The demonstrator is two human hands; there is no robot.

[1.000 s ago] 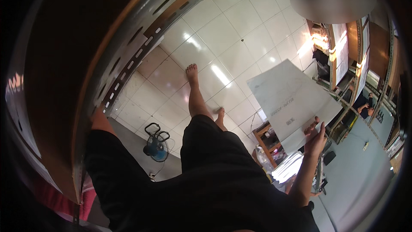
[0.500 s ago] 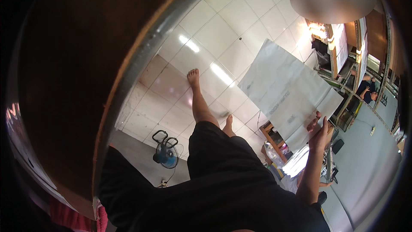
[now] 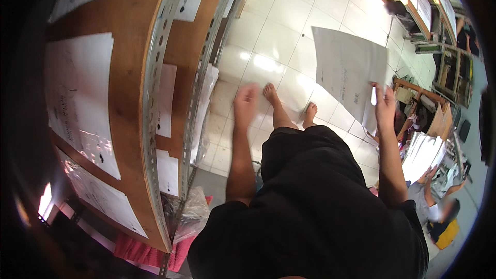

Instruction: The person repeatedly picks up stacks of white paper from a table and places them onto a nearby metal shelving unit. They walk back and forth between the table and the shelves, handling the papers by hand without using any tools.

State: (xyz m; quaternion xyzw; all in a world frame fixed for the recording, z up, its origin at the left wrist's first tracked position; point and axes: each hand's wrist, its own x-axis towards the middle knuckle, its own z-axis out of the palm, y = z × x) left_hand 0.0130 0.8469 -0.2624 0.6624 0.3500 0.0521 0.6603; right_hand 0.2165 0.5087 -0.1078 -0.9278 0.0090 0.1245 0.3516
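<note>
A large pale grey-white sheet with faint print hangs out over the floor, ahead of me and to the right. Its near right edge is pinched in my right hand, and the far side hangs loose with a slight curve. Whether it is a single layer or a flat bag, I cannot tell. My left hand is raised beside the shelving, apart from the sheet. It is smeared by motion, so its fingers are unclear, and no object shows in it.
Metal-framed shelving with brown boards and stacked white printed sheets rises close on my left. More racks stand at the far right. A wooden crate lies beyond my right hand. Another person is at the lower right.
My view has swung round, and the shelving's stacks now show on the left. My left hand has come into view. The sheet, still in my right hand, now hangs more steeply and curved.
</note>
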